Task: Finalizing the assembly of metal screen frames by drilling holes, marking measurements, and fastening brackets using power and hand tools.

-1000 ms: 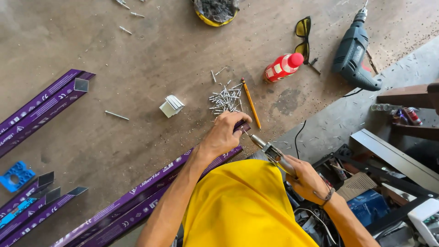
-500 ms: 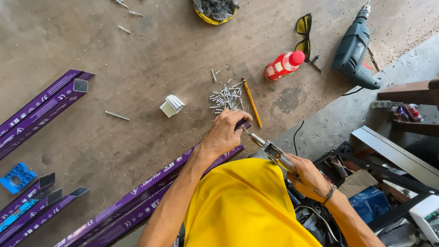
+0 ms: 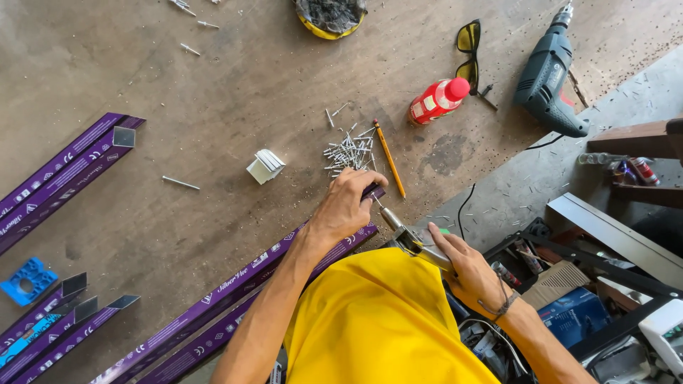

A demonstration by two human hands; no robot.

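Our yellow shirt (image 3: 384, 320) hid most of the purple profile (image 3: 235, 299) and our laps. Our left hand (image 3: 348, 206) closed on its end, beside the rivet pile (image 3: 348, 151); our right hand (image 3: 469, 274) gripped the riveter (image 3: 409, 238), its nose barely visible. Concrete floor (image 3: 249, 78) lay below.

Bright, even daylight; sharp focus

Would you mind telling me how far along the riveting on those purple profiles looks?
Done: nothing finished is visible here. In hand: the left hand steadies the end of the purple profile while the right hand holds the rivet tool against it. Left: a pile of loose rivets and more purple profiles lie untouched.
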